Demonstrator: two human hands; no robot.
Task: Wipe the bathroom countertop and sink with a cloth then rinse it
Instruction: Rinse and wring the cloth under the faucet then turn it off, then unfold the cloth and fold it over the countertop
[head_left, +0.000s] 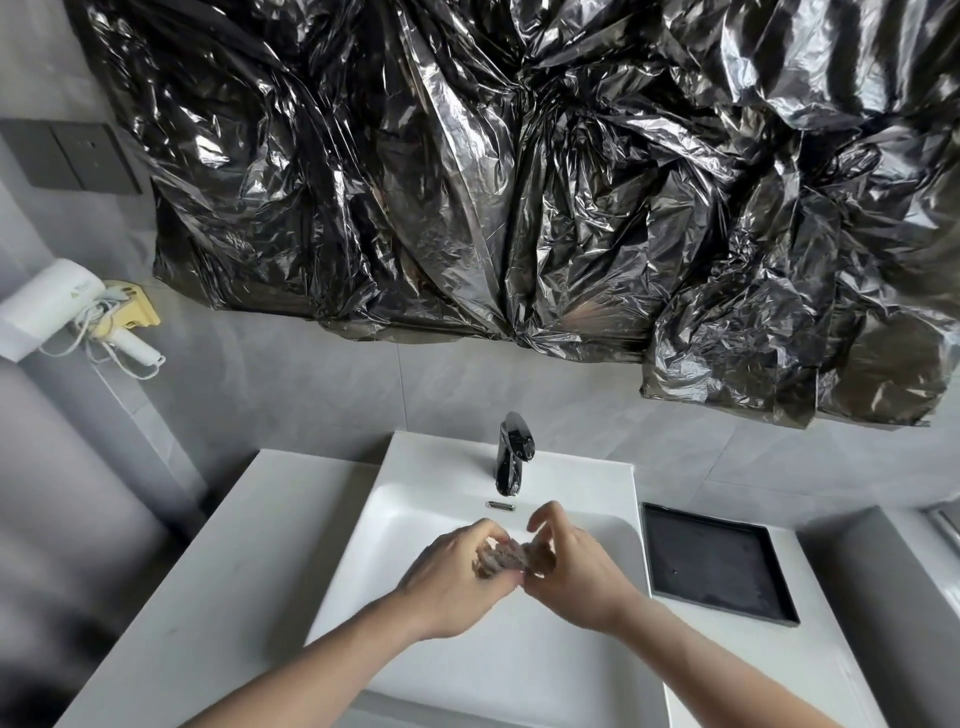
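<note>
The left hand (457, 577) and the right hand (574, 571) meet over the middle of the sink (415, 530), and between them they grip one small brownish cloth (506, 556), bunched into a wad with each hand curled round its own end. The right hand's forefinger and thumb are lifted off it, while its other fingers seem to keep the hold. The cloth looks soft, light and limp, probably wet, so it will likely fold and sag wherever it is not supported, and may drip; it is not fragile, and a firm squeeze or twist should not harm it. It is best held by a gathered handful at each end, as here, which suits wringing. Just behind the hands stands one dark tap (511, 457), its spout pointing toward them; no water can be seen running from it. The sink is set in a white bench (208, 561). On the bench to the right lies one black tray (717, 561). On the left wall hangs one white hair dryer (52, 306), with a dark sheet of plastic (519, 182) covering the wall above the sink.
</note>
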